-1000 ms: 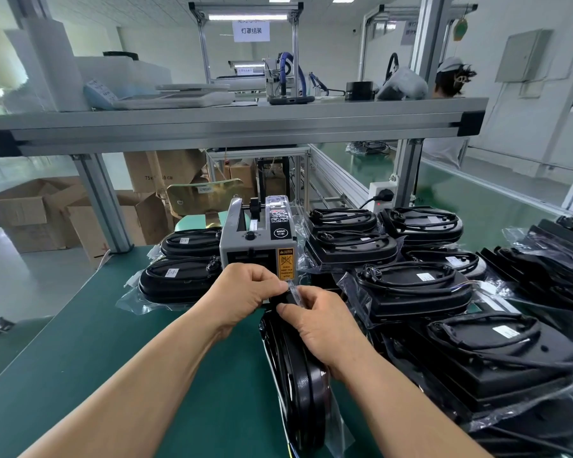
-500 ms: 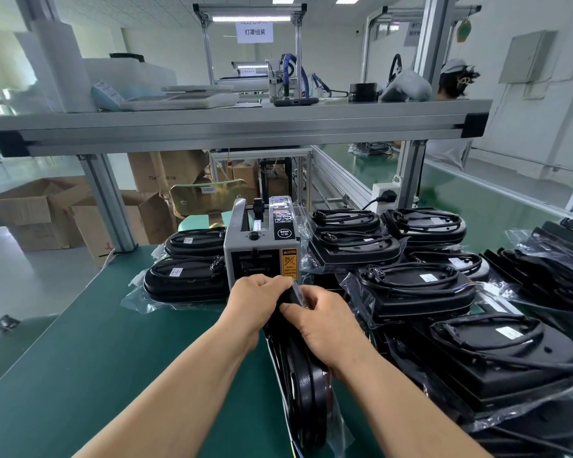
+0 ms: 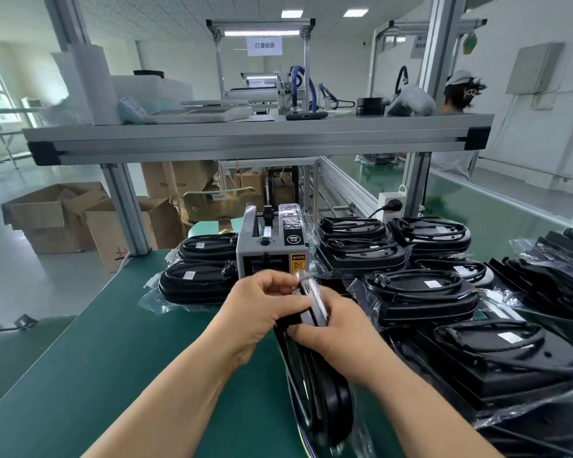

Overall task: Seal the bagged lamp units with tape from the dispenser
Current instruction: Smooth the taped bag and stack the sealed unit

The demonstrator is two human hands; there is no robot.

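Head view: left hand (image 3: 262, 312) and right hand (image 3: 341, 335) are both gripping, fingers curled, the top of a bagged lamp (image 3: 328, 401) standing on edge before the dispenser (image 3: 271, 246) by the worktop's (image 3: 113, 358) far edge.

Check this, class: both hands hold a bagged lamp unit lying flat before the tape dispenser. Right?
No: the head view shows the bagged lamp unit on edge, not flat. Left hand and right hand do hold it before the tape dispenser.
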